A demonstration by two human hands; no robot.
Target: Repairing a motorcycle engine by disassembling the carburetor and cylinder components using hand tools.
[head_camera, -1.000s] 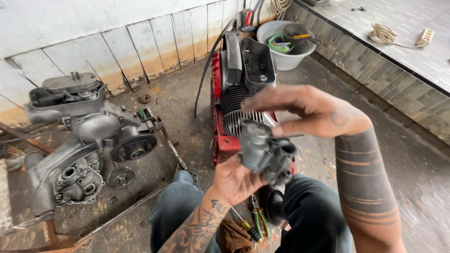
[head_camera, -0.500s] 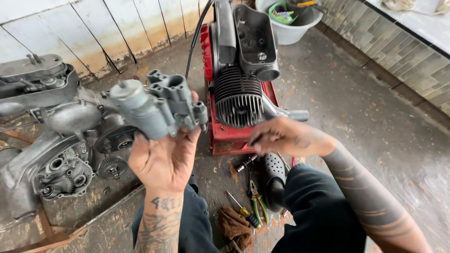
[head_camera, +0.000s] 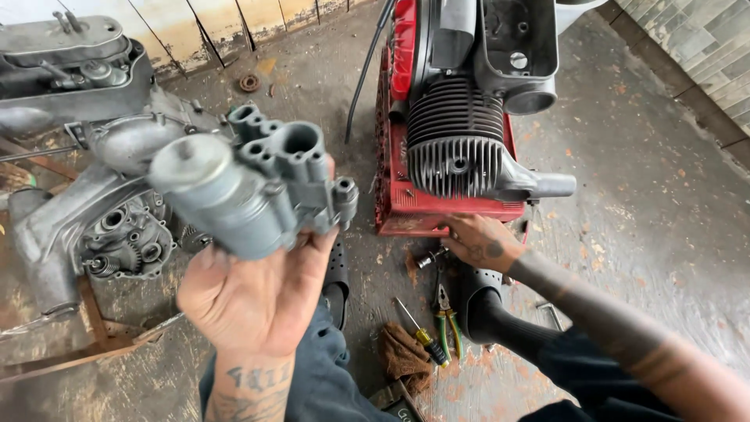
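Stained concrete floor [head_camera: 641,234]; pliers [head_camera: 445,320], screwdriver [head_camera: 418,332], brown rag [head_camera: 402,352] on it.

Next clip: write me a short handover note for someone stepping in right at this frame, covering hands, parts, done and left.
Left hand: raised, gripping a grey cast-metal carburettor body, ports facing up.
Right hand: empty, down on the floor at the red engine frame, by a small metal fitting.
Nearby: finned cylinder head; pliers, screwdriver and rag on the floor; opened engine case to the left.
Done: carburettor body is off and in hand.
Left: it is not mounted on either engine.
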